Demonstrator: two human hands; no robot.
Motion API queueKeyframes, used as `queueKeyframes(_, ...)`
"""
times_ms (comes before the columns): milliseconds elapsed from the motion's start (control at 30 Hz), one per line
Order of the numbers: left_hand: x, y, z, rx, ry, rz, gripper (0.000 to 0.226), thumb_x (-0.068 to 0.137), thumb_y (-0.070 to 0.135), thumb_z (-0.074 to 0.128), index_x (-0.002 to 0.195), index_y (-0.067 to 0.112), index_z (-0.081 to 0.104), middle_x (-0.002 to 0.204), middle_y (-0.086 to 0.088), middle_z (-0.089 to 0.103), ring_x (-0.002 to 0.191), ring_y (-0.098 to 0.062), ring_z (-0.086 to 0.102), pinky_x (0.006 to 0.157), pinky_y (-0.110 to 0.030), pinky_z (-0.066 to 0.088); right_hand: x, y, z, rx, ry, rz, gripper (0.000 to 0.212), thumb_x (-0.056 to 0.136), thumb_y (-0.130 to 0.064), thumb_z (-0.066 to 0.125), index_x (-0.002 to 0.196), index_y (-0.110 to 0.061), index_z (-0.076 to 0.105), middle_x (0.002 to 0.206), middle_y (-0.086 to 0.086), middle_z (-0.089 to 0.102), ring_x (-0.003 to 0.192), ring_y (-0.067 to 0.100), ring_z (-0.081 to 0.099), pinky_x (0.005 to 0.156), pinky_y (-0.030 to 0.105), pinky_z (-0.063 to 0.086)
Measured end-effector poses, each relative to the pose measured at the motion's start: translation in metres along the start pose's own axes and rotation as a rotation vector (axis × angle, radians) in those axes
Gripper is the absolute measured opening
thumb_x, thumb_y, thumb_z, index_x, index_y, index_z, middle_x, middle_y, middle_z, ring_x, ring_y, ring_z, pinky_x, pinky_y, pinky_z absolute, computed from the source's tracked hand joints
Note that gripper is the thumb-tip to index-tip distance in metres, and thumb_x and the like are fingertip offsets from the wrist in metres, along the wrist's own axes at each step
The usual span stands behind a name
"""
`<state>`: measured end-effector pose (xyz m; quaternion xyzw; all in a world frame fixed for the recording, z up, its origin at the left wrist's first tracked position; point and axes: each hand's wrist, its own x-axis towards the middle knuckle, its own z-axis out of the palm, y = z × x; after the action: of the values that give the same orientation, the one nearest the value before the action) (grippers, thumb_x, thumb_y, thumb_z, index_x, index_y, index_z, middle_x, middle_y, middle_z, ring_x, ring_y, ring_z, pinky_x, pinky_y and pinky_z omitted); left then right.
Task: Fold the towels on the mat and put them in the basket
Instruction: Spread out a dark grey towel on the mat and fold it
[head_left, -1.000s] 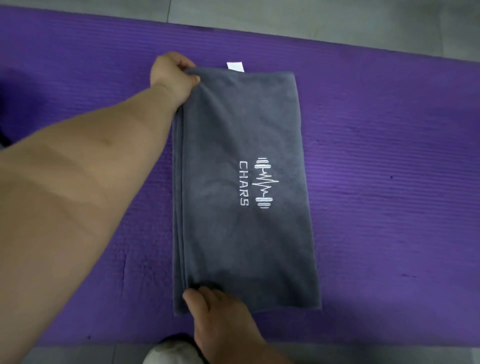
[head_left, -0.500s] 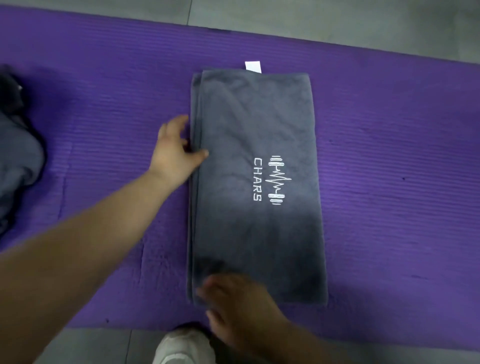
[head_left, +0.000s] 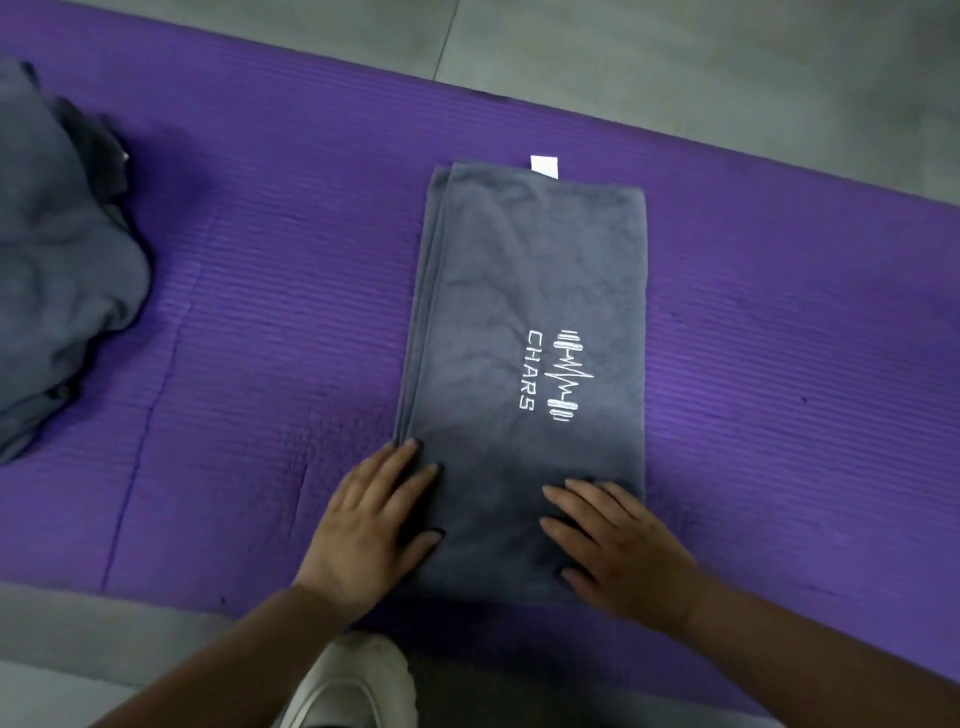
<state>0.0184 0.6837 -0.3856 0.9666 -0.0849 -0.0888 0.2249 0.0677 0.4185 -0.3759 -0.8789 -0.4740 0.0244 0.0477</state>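
The folded grey towel (head_left: 524, 291) lies lengthwise on the purple mat (head_left: 779, 322), just right of the frame's centre. Its stacked edges show along its left side, and a white label (head_left: 544, 166) pokes out at its top end. The white "CHARS" logo (head_left: 558, 375) faces up near the middle.

Half a second ago the left hand (head_left: 374, 519) was midway up the towel's left edge with its thumb on the cloth. It now sits lower, at the bottom left corner. Its fingers are straight and close together, lying flat across the layered edge, and the thumb rests on top of the towel. It grips nothing.

The right hand (head_left: 618, 545) was a blur near the bottom left end of the towel. It is now at the bottom right corner. The palm is down, with the fingers spread and pressed flat on the cloth, and nothing is pinched.

More of the loose pile of grey towels (head_left: 57, 260) shows at the frame's left edge than before. It lies well apart from the folded one. A white shoe (head_left: 358, 686) stands on the grey floor (head_left: 623, 52) at the bottom centre.
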Motion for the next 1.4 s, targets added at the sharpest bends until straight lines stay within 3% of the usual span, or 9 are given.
queueKeyframes(167,0.0,0.003,-0.02,-0.363,0.117,-0.459,0.058,0.069,0.02,0.075,0.119,0.0,0.051,0.092,-0.014,0.063,0.083,-0.014,0.056,0.075,-0.018,0.037,0.046,-0.067,-0.002,0.291,0.193,0.253,0.022,0.068,-0.035,0.046,0.086,-0.021,0.043,0.08,-0.001,0.061,0.075,0.015,0.05,0.065,0.025,0.04)
queueKeyframes(400,0.03,-0.005,-0.03,-0.843,-0.036,-0.86,0.034,0.077,-0.004,0.066,0.11,0.001,0.058,0.065,-0.002,0.056,0.039,0.004,0.051,0.043,-0.005,0.039,0.1,-0.126,-0.002,0.319,0.019,0.584,0.045,0.048,-0.065,0.058,0.074,-0.028,0.055,0.066,-0.01,0.058,0.056,0.008,0.058,0.048,0.015,0.044)
queueKeyframes(533,0.036,-0.011,-0.042,-0.879,0.049,-0.902,0.013,0.088,0.003,0.054,0.085,0.014,0.06,0.052,0.008,0.058,0.033,0.005,0.047,0.036,-0.007,0.034,0.112,-0.133,-0.001,0.24,-0.034,0.681,0.063,0.019,-0.066,0.075,0.064,-0.024,0.061,0.062,-0.006,0.059,0.052,0.012,0.057,0.045,0.021,0.046)
queueKeyframes(633,0.055,-0.015,-0.046,-0.896,0.093,-0.905,0.025,0.093,0.007,0.047,0.072,0.019,0.053,0.065,0.001,0.056,0.034,0.007,0.049,0.037,-0.006,0.037,0.114,-0.133,0.005,0.213,0.001,0.68,0.035,0.034,-0.041,0.075,0.061,-0.022,0.063,0.058,-0.003,0.059,0.047,0.013,0.056,0.041,0.02,0.043)
queueKeyframes(733,0.091,-0.02,-0.057,-0.888,0.155,-0.817,0.01,0.093,0.007,0.046,0.09,0.012,0.054,0.072,0.001,0.053,0.04,0.011,0.052,0.043,-0.006,0.042,0.114,-0.129,0.007,0.242,0.067,0.658,0.015,0.048,-0.024,0.053,0.059,-0.02,0.062,0.054,-0.003,0.058,0.042,0.013,0.055,0.037,0.017,0.041)
queueKeyframes(833,0.137,-0.024,-0.068,-0.829,0.192,-0.753,0.029,0.091,0.012,0.052,0.119,0.006,0.049,0.07,0.001,0.052,0.041,0.008,0.052,0.055,-0.018,0.045,0.113,-0.124,0.003,0.269,0.043,0.672,0.037,0.023,-0.032,0.074,0.056,-0.021,0.061,0.052,-0.009,0.058,0.042,0.006,0.055,0.036,0.012,0.038)
queueKeyframes(1000,0.188,-0.017,-0.074,-0.7,0.135,-0.691,0.062,0.081,0.015,0.068,0.133,0.003,0.036,0.101,-0.014,0.061,0.099,-0.023,0.058,0.093,-0.038,0.047,0.1,-0.122,0.003,0.289,0.068,0.594,0.056,0.024,-0.036,0.075,0.071,-0.024,0.047,0.057,-0.011,0.058,0.045,0.004,0.054,0.035,0.012,0.036)
queueKeyframes(1133,0.194,-0.008,-0.07,-0.565,0.095,-0.594,0.056,0.081,0.005,0.064,0.131,0.003,0.038,0.066,0.007,0.044,0.086,-0.014,0.048,0.078,-0.022,0.038,0.092,-0.126,0.003,0.285,0.051,0.58,0.077,0.019,-0.039,0.08,0.076,-0.021,0.032,0.058,-0.012,0.058,0.048,0.002,0.055,0.035,0.013,0.037)
queueKeyframes(1400,0.178,-0.025,-0.068,-0.622,0.171,-0.657,0.048,0.081,-0.003,0.059,0.127,0.0,0.045,0.068,0.005,0.042,0.061,-0.011,0.043,0.048,-0.005,0.034,0.087,-0.134,0.001,0.327,0.014,0.556,0.073,0.015,-0.044,0.074,0.074,-0.021,0.039,0.054,-0.014,0.057,0.046,0.002,0.054,0.036,0.013,0.037)
